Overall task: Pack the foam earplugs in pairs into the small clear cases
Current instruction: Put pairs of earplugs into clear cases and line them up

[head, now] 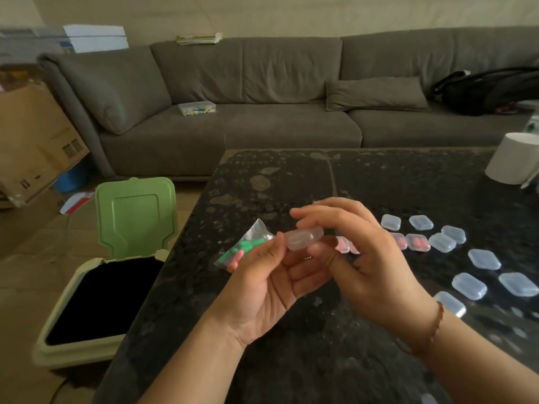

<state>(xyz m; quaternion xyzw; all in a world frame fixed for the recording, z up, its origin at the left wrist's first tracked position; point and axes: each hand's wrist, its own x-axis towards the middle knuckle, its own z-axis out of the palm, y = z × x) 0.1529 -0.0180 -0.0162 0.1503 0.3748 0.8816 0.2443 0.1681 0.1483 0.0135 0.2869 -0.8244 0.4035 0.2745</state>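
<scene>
Two bare hands meet above the dark speckled stone desk (291, 176), sharing one small clear plastic case (303, 238) raised off the surface so both sides of it can be reached. The left hand (262, 282) lies palm up beneath, its fingers (303, 269) curled to cradle the case and its thumb braced at the near end; the right hand (361, 258) comes over the top, its fingers (309, 214) closed on the upper edge, a grip that suggests the lid is being pried open or pressed shut, which of the two cannot be told. No earplug shows clearly inside this case. Just beyond the left thumb lies a crumpled clear plastic bag of green, pink and orange foam earplugs (243, 249), kept near as the supply. To the right, a short row of clear cases holding pink earplugs (417, 242) sits apart from the empty clear cases (484, 259) scattered nearer the desk edge, a separation that probably marks finished from unfinished stock. An open pale green lidded bin (116, 258) stands on the floor beside the desk, likely for waste.
</scene>
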